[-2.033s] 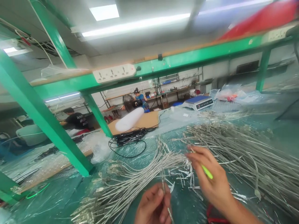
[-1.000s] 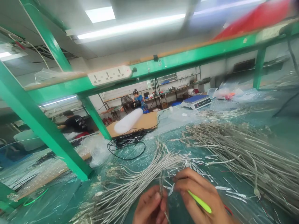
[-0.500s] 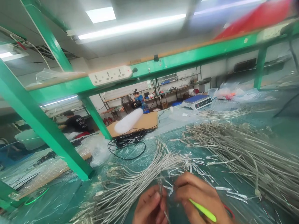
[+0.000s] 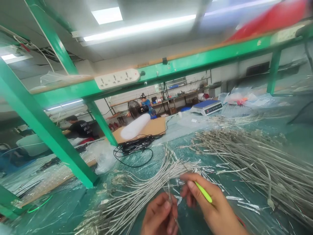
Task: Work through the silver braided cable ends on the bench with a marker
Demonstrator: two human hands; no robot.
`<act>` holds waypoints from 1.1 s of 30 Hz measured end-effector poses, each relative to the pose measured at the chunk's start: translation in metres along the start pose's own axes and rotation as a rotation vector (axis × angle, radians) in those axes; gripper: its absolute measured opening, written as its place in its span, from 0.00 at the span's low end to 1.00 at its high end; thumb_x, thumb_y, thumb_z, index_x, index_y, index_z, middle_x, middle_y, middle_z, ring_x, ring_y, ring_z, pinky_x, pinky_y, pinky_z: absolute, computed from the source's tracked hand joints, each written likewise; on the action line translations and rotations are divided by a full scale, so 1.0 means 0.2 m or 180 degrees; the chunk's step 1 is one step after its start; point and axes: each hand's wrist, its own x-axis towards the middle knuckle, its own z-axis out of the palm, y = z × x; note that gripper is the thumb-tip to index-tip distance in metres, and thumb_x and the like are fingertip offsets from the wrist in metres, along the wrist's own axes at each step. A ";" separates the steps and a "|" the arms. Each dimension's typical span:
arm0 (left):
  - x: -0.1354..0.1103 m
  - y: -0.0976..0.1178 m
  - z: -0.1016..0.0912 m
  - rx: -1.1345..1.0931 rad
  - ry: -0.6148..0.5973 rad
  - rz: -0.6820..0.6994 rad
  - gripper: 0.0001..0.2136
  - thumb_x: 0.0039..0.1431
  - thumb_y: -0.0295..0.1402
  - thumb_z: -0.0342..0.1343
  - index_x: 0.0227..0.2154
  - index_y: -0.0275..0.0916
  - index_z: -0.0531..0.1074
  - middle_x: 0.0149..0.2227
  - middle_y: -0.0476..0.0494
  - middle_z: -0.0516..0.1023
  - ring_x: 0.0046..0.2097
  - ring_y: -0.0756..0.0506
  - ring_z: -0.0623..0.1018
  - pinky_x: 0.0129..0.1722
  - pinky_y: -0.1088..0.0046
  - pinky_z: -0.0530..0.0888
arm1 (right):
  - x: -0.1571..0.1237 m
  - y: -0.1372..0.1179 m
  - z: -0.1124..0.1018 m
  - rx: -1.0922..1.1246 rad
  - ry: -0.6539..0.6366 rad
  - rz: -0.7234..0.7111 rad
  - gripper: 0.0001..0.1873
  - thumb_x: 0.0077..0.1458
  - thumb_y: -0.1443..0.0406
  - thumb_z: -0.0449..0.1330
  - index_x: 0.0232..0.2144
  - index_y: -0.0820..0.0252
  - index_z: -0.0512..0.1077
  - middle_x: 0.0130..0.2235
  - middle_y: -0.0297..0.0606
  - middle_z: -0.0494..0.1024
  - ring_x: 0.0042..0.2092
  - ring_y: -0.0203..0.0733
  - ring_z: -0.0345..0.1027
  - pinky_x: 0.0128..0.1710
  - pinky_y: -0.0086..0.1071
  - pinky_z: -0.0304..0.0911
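My left hand [image 4: 158,212] is closed, thumb and fingertips pinching one thin grey cable [image 4: 169,192] whose frayed silvery end points up. In my right hand [image 4: 210,204], just to the right, lies a slim tool with a yellow-green handle [image 4: 204,192]. A thin pointed tip seems to stick out past its fingers, but the tool's exact kind is unclear. The two hands are apart. Behind and left of them spreads a bundle of grey cables [image 4: 146,186], plugs toward the left. Shiny foil scraps [image 4: 248,206] lie to the right of my right hand.
A larger heap of grey cables [image 4: 234,153] covers the right of the green table. Behind lie a coil of black cable [image 4: 137,145] and a weighing scale [image 4: 206,107]. A green post [image 4: 49,127] rises at left. Two people sit farther back.
My right hand has turned and lifted slightly, so its thumb and the tool's handle now show more plainly. My left hand keeps its pinch on the cable, almost in place.
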 end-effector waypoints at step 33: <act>0.01 -0.09 0.02 0.0649 0.0282 0.0226 0.13 0.52 0.42 0.62 0.26 0.37 0.73 0.16 0.54 0.67 0.14 0.56 0.63 0.17 0.80 0.60 | -0.02 0.07 0.10 -0.0059 -0.0140 0.0245 0.14 0.58 0.56 0.56 0.25 0.59 0.67 0.21 0.29 0.69 0.23 0.33 0.61 0.24 0.24 0.58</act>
